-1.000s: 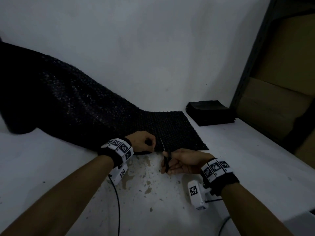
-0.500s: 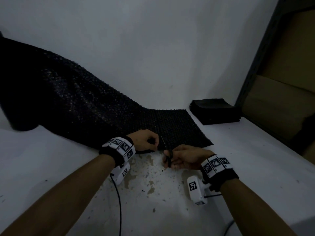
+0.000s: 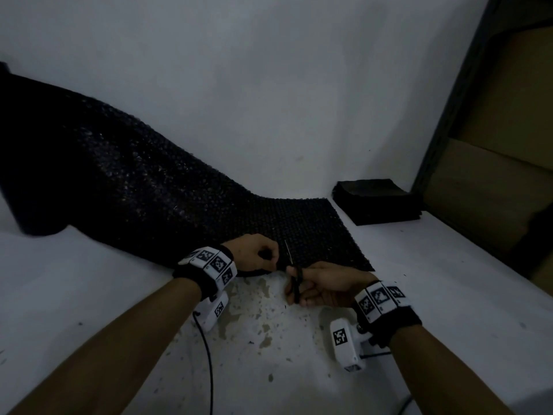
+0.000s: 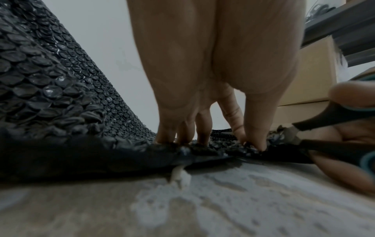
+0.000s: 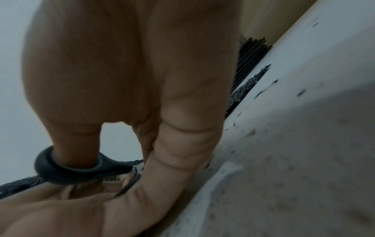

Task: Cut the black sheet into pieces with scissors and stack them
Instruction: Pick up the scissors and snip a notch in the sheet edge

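Observation:
A long black bubble-textured sheet (image 3: 143, 190) runs from the far left down onto the white table (image 3: 89, 280), its flat end (image 3: 317, 232) lying in the middle. My left hand (image 3: 254, 256) pinches the sheet's near edge; in the left wrist view the fingertips (image 4: 253, 141) press into that edge (image 4: 121, 149). My right hand (image 3: 323, 283) grips black scissors (image 3: 291, 265), thumb through a handle ring (image 5: 81, 170). The blades point away from me at the sheet's near edge, just right of my left hand. A stack of cut black pieces (image 3: 377, 202) sits at the back right.
A dark shelf frame (image 3: 449, 97) with cardboard boxes (image 3: 490, 187) borders the table on the right. A white wall (image 3: 269, 85) closes the back. The tabletop in front of my hands is chipped and stained (image 3: 263, 319). Cables (image 3: 209, 369) trail from the wrist cameras.
Both hands shifted slightly away from me along the sheet's near edge. The scissors stay at the edge with the blade raised; the left hand keeps its pinch.

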Tool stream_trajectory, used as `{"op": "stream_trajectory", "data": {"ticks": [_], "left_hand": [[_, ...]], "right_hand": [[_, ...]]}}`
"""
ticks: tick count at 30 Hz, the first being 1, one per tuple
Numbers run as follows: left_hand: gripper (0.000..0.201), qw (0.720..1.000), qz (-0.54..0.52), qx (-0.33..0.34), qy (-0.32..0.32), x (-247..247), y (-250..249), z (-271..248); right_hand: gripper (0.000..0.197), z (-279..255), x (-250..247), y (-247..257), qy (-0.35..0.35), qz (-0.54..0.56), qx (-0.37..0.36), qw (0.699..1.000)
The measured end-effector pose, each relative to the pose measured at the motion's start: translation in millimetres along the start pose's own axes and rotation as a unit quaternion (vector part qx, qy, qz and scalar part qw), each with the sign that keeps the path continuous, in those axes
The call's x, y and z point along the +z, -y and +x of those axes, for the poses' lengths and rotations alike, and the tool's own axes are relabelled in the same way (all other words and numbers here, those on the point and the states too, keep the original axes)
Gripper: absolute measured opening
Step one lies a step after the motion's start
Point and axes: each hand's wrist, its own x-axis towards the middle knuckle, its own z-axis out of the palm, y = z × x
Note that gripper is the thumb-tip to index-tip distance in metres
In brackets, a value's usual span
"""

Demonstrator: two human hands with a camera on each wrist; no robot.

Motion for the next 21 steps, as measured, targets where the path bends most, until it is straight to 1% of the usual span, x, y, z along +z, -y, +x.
{"op": "stream_trajectory", "data": {"ticks": [6,15,18,21], "left_hand": [[0.005,1.000,-0.017,0.000,0.008,-2,-2,-1],[0.005,1.000,-0.028,-0.006,0.001,-3,-2,0],[0.006,0.999,-0.034,-0.010,0.004,-3,0,0],[0.007,0.999,-0.032,-0.006,0.006,-3,-1,-1]], "right_hand": [[0.059,11,-4,8,-0.010,-0.013,-0.004,1.000],[0.054,27,-6,15,-0.029,-0.014,-0.005,0.999],[0.051,29,-7,12,-0.016,-0.024,-0.025,0.999],[0.052,29,-9,9,-0.013,-0.027,-0.041,0.999]]}}
